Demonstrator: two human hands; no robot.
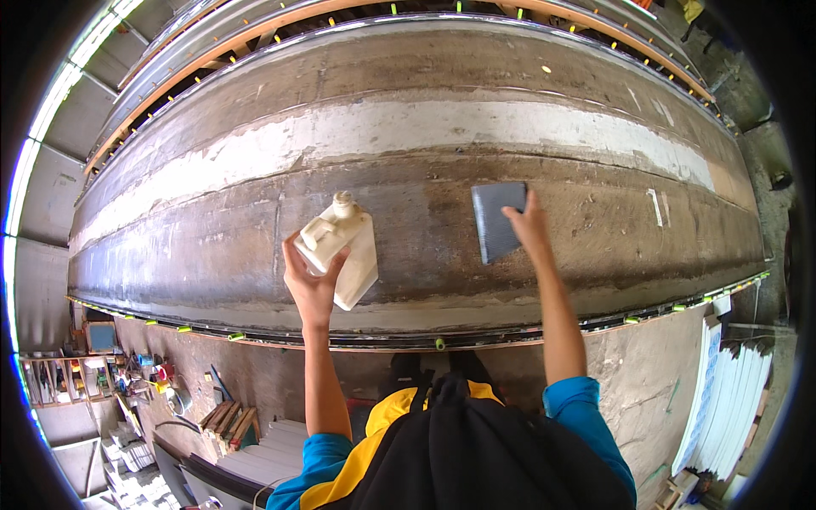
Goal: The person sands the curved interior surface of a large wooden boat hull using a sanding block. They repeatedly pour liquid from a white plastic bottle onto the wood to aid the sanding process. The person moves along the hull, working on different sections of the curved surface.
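Note:
My left hand is closed round the side of an off-white plastic jug with a moulded handle and a capped neck. The jug is tilted over the long brown-stained work surface. To the right, my right hand grips the right edge of a flat dark grey rectangular piece, thumb on top and fingers hidden behind. Fine ribs show along that piece's left edge; what it is made of, I cannot tell. A darker, damp-looking patch lies between the jug and the grey piece.
A whitish band runs along the surface. Small green clips line its near edge. Behind stands an orange-edged frame. Wooden blocks and cluttered shelves are at lower left, stacked white panels at lower right.

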